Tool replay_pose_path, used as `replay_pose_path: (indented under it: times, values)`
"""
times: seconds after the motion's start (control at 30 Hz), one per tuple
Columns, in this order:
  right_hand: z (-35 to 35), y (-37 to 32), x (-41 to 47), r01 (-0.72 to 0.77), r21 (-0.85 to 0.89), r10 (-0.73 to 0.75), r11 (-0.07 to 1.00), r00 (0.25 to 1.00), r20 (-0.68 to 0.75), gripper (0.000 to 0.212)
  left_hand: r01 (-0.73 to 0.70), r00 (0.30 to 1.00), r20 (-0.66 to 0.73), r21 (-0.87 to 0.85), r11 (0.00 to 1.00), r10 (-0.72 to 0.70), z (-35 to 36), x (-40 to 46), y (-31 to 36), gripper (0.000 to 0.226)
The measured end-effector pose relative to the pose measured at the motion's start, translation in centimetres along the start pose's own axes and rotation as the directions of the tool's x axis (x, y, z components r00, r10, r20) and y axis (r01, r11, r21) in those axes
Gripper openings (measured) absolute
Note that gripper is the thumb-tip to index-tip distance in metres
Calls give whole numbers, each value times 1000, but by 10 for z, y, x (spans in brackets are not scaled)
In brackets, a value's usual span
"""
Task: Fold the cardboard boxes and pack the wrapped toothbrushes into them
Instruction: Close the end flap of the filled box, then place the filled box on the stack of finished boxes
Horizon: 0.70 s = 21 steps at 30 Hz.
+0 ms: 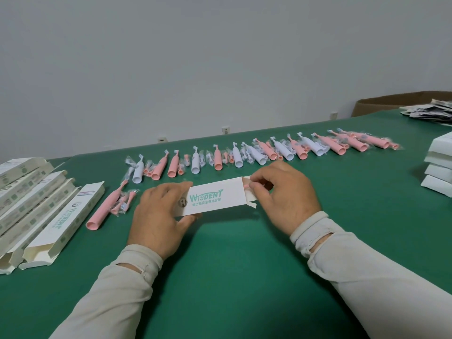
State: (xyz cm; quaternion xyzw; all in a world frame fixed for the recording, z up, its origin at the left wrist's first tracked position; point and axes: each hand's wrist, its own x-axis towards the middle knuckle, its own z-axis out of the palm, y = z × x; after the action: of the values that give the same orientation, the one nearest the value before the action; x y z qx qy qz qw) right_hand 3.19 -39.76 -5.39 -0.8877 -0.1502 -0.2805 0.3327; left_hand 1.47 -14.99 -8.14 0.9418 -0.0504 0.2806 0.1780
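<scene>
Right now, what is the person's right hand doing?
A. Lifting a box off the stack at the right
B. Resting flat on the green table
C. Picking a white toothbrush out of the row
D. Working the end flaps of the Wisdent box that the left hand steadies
D: the right hand pinches the open end flaps of the Wisdent box, with something pink showing at that opening, while the left hand holds the box's other end.

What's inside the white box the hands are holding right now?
Something pink shows at the open right end of the white box, by the right hand. The rest is hidden by cardboard and the left hand.
</scene>
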Motion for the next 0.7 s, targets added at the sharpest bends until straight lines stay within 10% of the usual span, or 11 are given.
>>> replay_pose_path:
  times: [0.17,0.33,0.7]
  values:
    - [11,2,-1,-191,228,202,955,979,-29,14,9,1000,-14,2,1000,-9,0,-1,-1,65]
    - [15,-3,-3,-306,538,206,786,949,239,23,15,1000,-11,2,1000,-15,-1,-1,-1,66]
    - [-4,0,1,-401,669,162,626,906,392,25,20,1000,-3,-37,999,-20,2,0,-2,65]
